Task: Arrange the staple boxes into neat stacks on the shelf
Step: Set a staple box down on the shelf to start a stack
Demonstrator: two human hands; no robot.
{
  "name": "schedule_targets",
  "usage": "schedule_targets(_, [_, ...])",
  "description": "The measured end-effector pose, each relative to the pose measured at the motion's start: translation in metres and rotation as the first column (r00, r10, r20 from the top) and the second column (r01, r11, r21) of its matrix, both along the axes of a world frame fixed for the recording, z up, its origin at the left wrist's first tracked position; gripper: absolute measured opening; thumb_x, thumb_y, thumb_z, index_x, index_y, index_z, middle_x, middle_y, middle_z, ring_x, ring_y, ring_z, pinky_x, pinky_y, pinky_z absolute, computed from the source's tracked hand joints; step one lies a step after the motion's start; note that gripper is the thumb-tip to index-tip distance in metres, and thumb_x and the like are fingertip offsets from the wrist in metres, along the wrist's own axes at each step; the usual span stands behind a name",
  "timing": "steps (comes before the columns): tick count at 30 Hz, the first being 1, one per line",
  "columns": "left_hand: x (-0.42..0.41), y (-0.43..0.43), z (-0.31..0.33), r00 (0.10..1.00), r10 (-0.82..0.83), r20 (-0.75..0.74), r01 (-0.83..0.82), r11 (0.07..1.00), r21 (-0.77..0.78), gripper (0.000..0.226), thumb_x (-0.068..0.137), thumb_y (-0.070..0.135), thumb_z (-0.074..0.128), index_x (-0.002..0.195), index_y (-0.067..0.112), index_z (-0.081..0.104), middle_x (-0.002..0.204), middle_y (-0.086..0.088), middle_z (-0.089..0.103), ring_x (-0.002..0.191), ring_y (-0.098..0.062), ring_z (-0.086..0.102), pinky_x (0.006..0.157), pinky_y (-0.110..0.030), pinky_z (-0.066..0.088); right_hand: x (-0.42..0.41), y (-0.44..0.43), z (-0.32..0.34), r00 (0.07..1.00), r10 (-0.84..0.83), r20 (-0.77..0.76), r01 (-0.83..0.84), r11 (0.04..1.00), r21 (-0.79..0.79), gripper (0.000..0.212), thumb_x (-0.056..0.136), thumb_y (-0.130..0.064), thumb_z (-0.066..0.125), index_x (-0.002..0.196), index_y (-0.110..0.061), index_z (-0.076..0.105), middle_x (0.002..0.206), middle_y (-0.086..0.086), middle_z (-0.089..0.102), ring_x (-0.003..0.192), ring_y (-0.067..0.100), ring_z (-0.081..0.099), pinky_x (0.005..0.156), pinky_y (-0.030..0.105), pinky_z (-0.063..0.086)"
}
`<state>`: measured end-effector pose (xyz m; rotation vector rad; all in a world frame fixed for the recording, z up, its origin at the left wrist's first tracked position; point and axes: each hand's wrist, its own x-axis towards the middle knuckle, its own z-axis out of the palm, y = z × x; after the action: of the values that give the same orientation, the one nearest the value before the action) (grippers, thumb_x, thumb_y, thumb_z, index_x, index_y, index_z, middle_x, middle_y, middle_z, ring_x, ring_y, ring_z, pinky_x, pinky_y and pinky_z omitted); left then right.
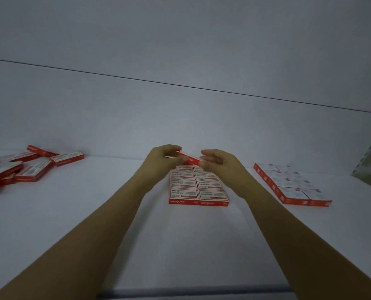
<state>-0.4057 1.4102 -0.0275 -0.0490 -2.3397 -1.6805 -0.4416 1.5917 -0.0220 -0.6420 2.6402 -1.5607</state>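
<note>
One staple box [187,159] is held above the far end of the central block of boxes [198,187] on the shelf [115,191], long axis running left to right. The left hand [165,158] pinches its left end, the right hand [215,162] its right end, fingers curled closed. Both forearms reach forward, equally near. Judged next: lower it squarely onto the block's far row.
</note>
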Motion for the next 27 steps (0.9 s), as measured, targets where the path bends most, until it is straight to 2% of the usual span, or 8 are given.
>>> schedule_targets(5, [-0.014, 0.004, -0.003, 0.989, 0.046, 0.142, -0.071, 0.982, 0.176, 0.039, 0.085, 0.043, 0.062, 0.097, 0.006, 0.063, 0.085, -0.007, 0.067, 0.071, -0.016, 0.06, 0.067, -0.023, 0.05, -0.018, -0.011, -0.009, 0.971, -0.037, 0.237, 0.092, 0.97, -0.224, 0.031, 0.092, -0.041, 0.053, 0.096, -0.014, 0.066, 0.09, 0.004, 0.071, 0.081, 0.018, 0.067, 0.084, 0.035, 0.055])
schedule_targets(9, [-0.025, 0.009, 0.001, 0.962, 0.099, 0.255, -0.162, 0.958, 0.238, 0.037, 0.086, 0.045, 0.06, 0.086, 0.008, 0.064, 0.068, -0.004, 0.063, 0.057, -0.014, 0.054, 0.055, -0.022, 0.045, -0.028, -0.023, -0.004, 0.915, 0.005, 0.404, 0.158, 0.916, -0.368, 0.038, 0.093, -0.038, 0.052, 0.097, -0.003, 0.066, 0.079, 0.01, 0.069, 0.062, 0.018, 0.06, 0.064, 0.03, 0.051])
schedule_targets(12, [-0.031, 0.006, -0.003, 0.956, 0.1, 0.276, -0.178, 0.945, 0.274, 0.036, 0.086, 0.044, 0.059, 0.082, 0.009, 0.064, 0.063, -0.003, 0.059, 0.054, -0.013, 0.051, 0.053, -0.022, 0.042, -0.035, -0.03, -0.006, 0.894, 0.037, 0.447, 0.184, 0.879, -0.44, 0.036, 0.092, -0.037, 0.055, 0.098, -0.002, 0.066, 0.077, 0.009, 0.067, 0.059, 0.015, 0.058, 0.063, 0.027, 0.05])
schedule_targets(15, [-0.037, 0.001, -0.01, 0.962, 0.092, 0.256, -0.15, 0.965, 0.217, 0.036, 0.087, 0.045, 0.057, 0.087, 0.009, 0.063, 0.067, -0.005, 0.061, 0.057, -0.014, 0.052, 0.058, -0.023, 0.044, -0.041, -0.034, -0.015, 0.89, 0.031, 0.454, 0.2, 0.869, -0.452, 0.039, 0.091, -0.038, 0.057, 0.1, -0.002, 0.066, 0.079, 0.01, 0.068, 0.068, 0.018, 0.061, 0.074, 0.032, 0.054])
schedule_targets(19, [-0.042, -0.001, -0.01, 0.977, 0.056, 0.205, -0.095, 0.978, 0.186, 0.037, 0.087, 0.044, 0.058, 0.09, 0.007, 0.062, 0.076, -0.005, 0.065, 0.065, -0.015, 0.056, 0.065, -0.026, 0.047, -0.05, -0.028, -0.02, 0.925, 0.015, 0.379, 0.177, 0.866, -0.467, 0.041, 0.091, -0.04, 0.056, 0.102, -0.001, 0.064, 0.084, 0.01, 0.07, 0.069, 0.017, 0.066, 0.074, 0.031, 0.054])
schedule_targets(21, [-0.042, -0.001, -0.009, 0.98, 0.008, 0.2, -0.049, 0.978, 0.201, 0.038, 0.087, 0.042, 0.06, 0.094, 0.005, 0.062, 0.08, -0.008, 0.066, 0.069, -0.017, 0.059, 0.069, -0.028, 0.049, -0.052, -0.024, -0.018, 0.939, 0.001, 0.345, 0.166, 0.874, -0.456, 0.04, 0.09, -0.043, 0.056, 0.102, -0.005, 0.064, 0.092, 0.011, 0.072, 0.081, 0.021, 0.07, 0.083, 0.036, 0.055])
schedule_targets(24, [-0.04, -0.004, -0.009, 0.985, -0.047, 0.163, 0.006, 0.971, 0.239, 0.034, 0.087, 0.032, 0.063, 0.1, 0.001, 0.06, 0.088, -0.012, 0.067, 0.079, -0.022, 0.063, 0.077, -0.032, 0.053, -0.05, -0.019, -0.015, 0.958, 0.04, 0.283, 0.093, 0.892, -0.442, 0.038, 0.09, -0.042, 0.055, 0.105, -0.009, 0.064, 0.102, 0.008, 0.07, 0.094, 0.019, 0.069, 0.092, 0.038, 0.053])
schedule_targets(27, [-0.038, -0.011, -0.012, 0.992, -0.058, 0.113, 0.036, 0.981, 0.193, 0.029, 0.081, 0.019, 0.07, 0.108, 0.011, 0.06, 0.099, -0.004, 0.069, 0.088, -0.018, 0.068, 0.076, -0.027, 0.056, -0.043, -0.013, -0.01, 0.981, 0.088, 0.171, -0.014, 0.918, -0.396, 0.03, 0.084, -0.033, 0.066, 0.112, -0.022, 0.063, 0.11, 0.002, 0.068, 0.099, 0.018, 0.068, 0.092, 0.041, 0.053])
